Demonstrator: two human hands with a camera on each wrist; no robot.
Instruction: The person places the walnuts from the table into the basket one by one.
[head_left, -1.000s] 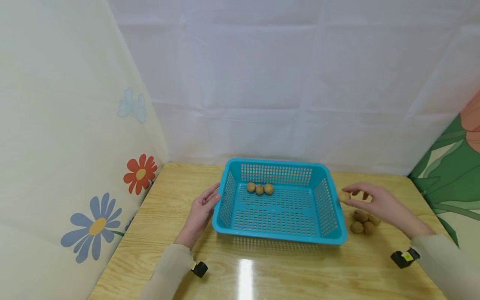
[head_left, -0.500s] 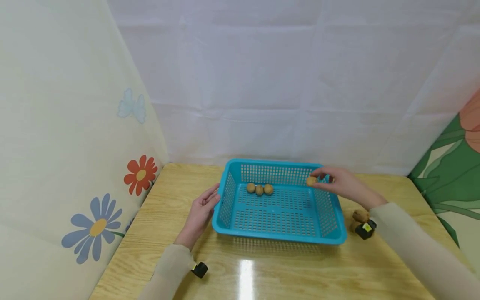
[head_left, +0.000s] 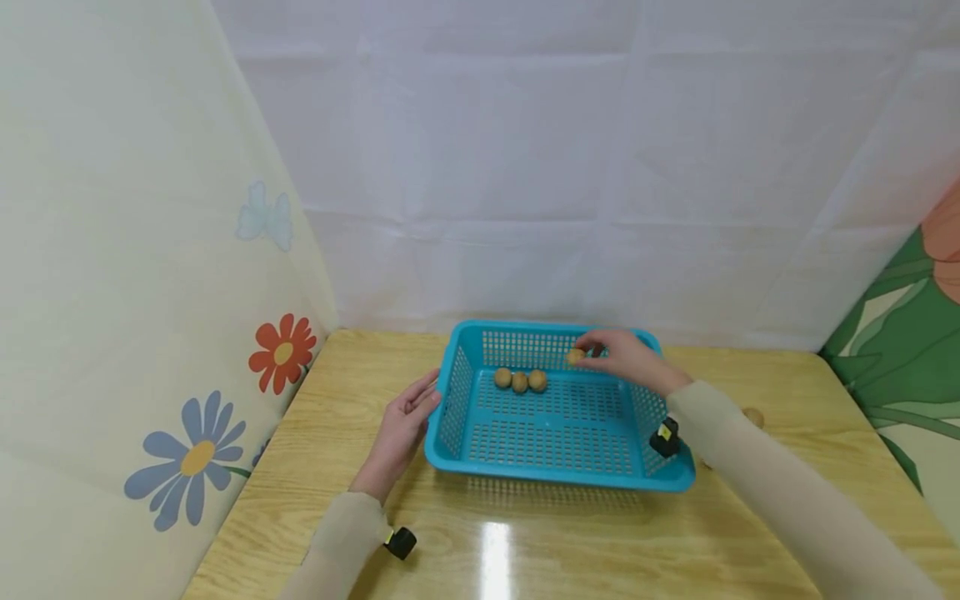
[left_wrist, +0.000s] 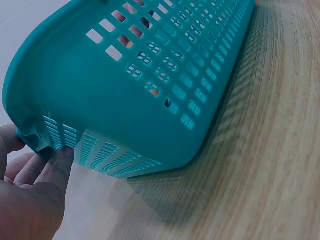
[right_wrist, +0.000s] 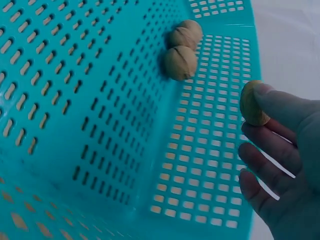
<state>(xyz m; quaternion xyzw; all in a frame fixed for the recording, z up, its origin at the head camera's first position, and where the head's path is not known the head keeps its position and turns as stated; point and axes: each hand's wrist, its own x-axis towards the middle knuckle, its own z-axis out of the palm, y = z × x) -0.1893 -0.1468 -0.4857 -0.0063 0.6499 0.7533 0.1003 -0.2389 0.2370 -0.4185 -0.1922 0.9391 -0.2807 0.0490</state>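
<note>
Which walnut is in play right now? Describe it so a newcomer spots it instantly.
Find the blue basket on the wooden table. Over its far right part, the right hand pinches one walnut. Unlike the row of three walnuts on the basket floor, it is held up.

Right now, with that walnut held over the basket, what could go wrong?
1. The right hand pinches the walnut by the fingertips above the basket floor; released from there, it may bounce or roll.
2. It could knock the three walnuts lined up by the far wall.
3. The left hand only touches the basket's side, so a bump might shift it.
</note>
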